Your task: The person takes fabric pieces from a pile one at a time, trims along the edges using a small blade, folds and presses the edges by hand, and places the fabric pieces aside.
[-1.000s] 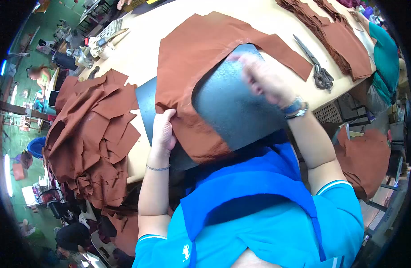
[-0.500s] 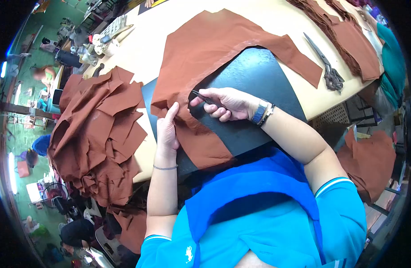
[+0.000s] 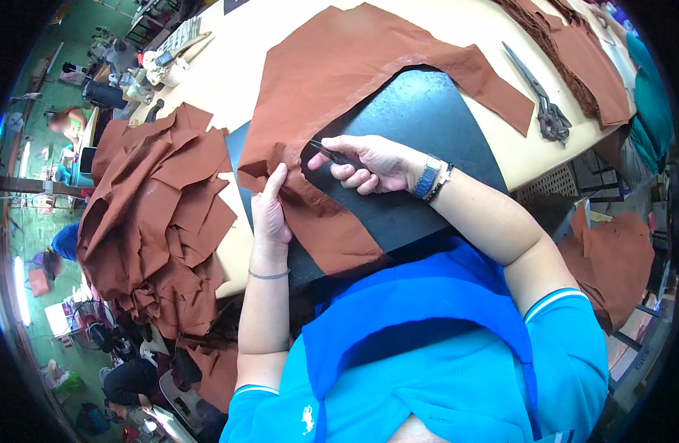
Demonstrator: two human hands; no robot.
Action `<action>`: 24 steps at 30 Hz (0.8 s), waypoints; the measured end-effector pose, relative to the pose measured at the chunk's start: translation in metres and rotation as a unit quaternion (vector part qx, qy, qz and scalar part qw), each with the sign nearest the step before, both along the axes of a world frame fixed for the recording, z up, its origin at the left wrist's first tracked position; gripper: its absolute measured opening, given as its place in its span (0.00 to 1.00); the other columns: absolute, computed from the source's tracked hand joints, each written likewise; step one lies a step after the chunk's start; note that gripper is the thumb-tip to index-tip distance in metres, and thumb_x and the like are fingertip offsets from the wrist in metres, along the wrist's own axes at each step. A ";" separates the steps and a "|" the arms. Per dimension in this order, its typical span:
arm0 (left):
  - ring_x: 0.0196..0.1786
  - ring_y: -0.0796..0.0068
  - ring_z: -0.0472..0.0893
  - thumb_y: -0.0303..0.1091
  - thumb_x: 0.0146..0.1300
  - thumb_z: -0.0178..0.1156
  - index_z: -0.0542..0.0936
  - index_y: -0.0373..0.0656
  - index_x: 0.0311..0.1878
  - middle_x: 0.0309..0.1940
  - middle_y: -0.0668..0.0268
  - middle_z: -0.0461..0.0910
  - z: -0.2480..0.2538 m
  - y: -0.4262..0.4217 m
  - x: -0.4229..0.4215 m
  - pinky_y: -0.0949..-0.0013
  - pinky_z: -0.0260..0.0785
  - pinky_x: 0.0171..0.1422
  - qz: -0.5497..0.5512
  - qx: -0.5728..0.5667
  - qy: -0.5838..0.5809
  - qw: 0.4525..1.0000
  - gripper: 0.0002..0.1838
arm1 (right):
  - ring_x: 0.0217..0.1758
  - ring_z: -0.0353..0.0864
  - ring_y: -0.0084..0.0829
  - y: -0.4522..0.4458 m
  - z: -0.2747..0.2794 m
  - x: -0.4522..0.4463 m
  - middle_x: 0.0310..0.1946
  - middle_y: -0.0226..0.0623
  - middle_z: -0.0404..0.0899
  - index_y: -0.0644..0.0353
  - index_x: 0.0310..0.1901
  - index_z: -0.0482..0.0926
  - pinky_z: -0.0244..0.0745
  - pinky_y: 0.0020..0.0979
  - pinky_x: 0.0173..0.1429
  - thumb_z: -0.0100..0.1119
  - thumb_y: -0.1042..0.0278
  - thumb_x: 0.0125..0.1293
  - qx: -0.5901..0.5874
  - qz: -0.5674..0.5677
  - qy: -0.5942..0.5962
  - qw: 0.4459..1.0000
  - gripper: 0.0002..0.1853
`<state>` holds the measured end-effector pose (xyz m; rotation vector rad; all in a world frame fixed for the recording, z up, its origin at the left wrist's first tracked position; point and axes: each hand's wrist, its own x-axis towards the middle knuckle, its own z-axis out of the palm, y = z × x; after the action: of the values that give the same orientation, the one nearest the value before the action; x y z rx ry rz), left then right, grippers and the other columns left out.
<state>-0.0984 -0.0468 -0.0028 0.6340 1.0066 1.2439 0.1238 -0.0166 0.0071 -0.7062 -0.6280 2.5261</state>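
Observation:
A large brown fabric piece [image 3: 317, 88] lies over a dark board [image 3: 420, 140] and bends round a curved edge. Its near strip is pinched by my left hand [image 3: 271, 213], thumb on top and fingers hidden beneath the cloth. My right hand [image 3: 376, 166] is closed around small dark thread snips [image 3: 338, 156]. Their thin tips point left, right beside the fabric's inner edge and close to my left thumb; whether they touch the cloth I cannot tell.
Large shears [image 3: 535, 88] lie on the pale table [image 3: 502, 151] to the right. A heap of brown fabric pieces [image 3: 162, 214] sits at the left edge. More brown fabric [image 3: 583, 66] is at the far right, near a person's teal sleeve [image 3: 646, 96].
The fabric and both hands have shifted slightly left in view. The snips' tips now show more plainly at the fabric edge. Both hands keep their hold.

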 end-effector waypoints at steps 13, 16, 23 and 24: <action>0.38 0.73 0.83 0.33 0.68 0.63 0.77 0.41 0.54 0.38 0.65 0.82 0.000 -0.001 0.003 0.70 0.79 0.43 0.020 0.012 0.015 1.000 0.14 | 0.19 0.54 0.09 -0.007 -0.003 0.001 0.24 0.18 0.61 0.56 0.53 0.73 0.51 0.11 0.17 0.44 0.47 0.79 -0.014 -0.046 0.001 0.999 0.20; 0.38 0.73 0.83 0.33 0.68 0.63 0.77 0.41 0.54 0.38 0.64 0.82 0.001 -0.001 0.003 0.70 0.79 0.43 0.020 0.010 0.012 1.000 0.13 | 0.18 0.54 0.09 -0.005 0.004 -0.001 0.24 0.19 0.62 0.57 0.52 0.73 0.50 0.12 0.16 0.45 0.49 0.80 -0.032 -0.033 0.005 0.999 0.19; 0.39 0.73 0.83 0.33 0.68 0.63 0.77 0.41 0.54 0.39 0.65 0.82 0.002 -0.001 0.004 0.70 0.79 0.44 0.022 0.011 0.015 1.000 0.13 | 0.17 0.53 0.09 -0.007 -0.002 -0.002 0.24 0.19 0.61 0.57 0.52 0.73 0.50 0.11 0.16 0.45 0.50 0.80 -0.014 -0.063 0.002 0.998 0.18; 0.39 0.73 0.83 0.33 0.68 0.63 0.77 0.41 0.54 0.39 0.65 0.82 0.002 -0.001 0.004 0.70 0.79 0.44 0.021 0.013 0.016 1.000 0.14 | 0.17 0.53 0.09 -0.010 0.003 0.000 0.24 0.19 0.61 0.57 0.51 0.73 0.50 0.11 0.16 0.45 0.49 0.80 -0.014 -0.052 -0.011 0.998 0.18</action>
<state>-0.0941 -0.0473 -0.0011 0.6578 1.0367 1.2892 0.1239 -0.0262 0.0097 -0.7567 -0.5492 2.4386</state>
